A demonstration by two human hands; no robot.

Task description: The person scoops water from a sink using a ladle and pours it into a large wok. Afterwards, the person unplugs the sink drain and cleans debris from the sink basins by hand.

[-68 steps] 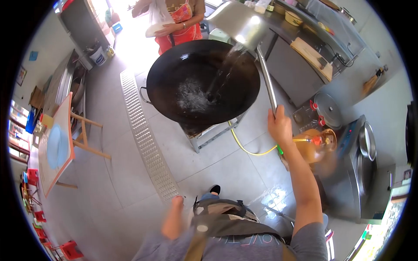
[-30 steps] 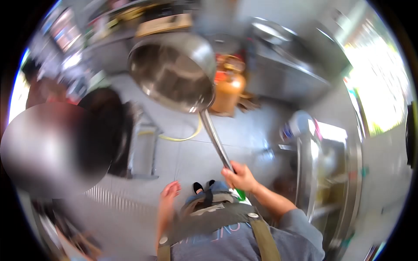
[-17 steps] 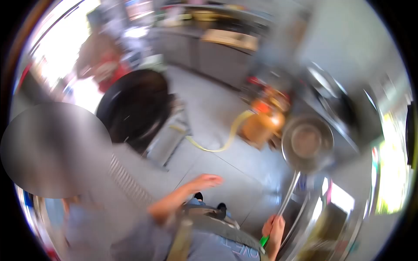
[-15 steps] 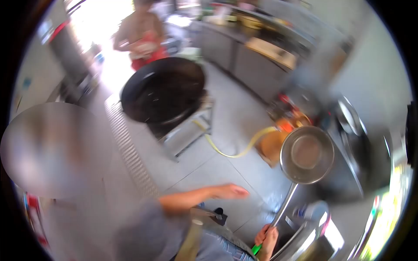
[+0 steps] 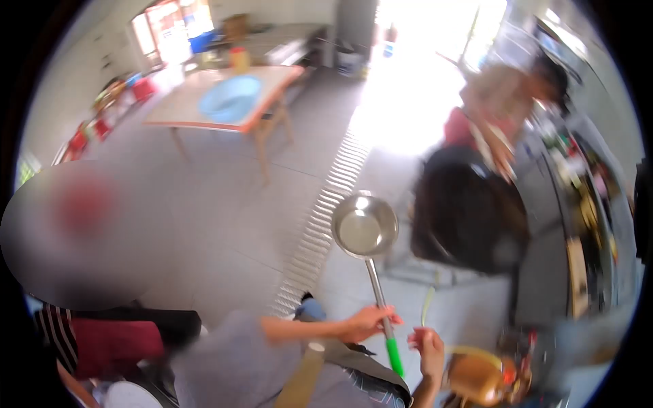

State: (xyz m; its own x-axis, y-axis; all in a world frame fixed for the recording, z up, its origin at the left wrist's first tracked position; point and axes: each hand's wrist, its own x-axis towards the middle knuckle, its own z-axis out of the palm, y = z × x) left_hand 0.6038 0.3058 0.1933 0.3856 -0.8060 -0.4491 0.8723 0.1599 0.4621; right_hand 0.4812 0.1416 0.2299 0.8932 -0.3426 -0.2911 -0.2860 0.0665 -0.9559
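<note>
A large metal ladle (image 5: 363,230) with a long steel shaft and a green end grip points away from me, bowl outward. My left hand (image 5: 367,324) is closed around the middle of its shaft. Just right of the green grip, my right hand (image 5: 428,345) is raised with its fingers loosely bent and apart, holding nothing and not touching the ladle. The bowl looks empty and hangs over the floor, left of a big dark wok (image 5: 466,214) on a metal stand.
Another person (image 5: 500,109) leans over behind the wok, beside a long counter (image 5: 541,238) with items. A table (image 5: 173,102) holding a blue basin (image 5: 231,97) stands at far left. A slotted drain (image 5: 316,228) crosses the floor. An orange-brown object (image 5: 473,377) sits at lower right.
My view has swung left. The ladle has passed from my right hand to my left, which has closed on its shaft. My right hand has let go of the green grip.
</note>
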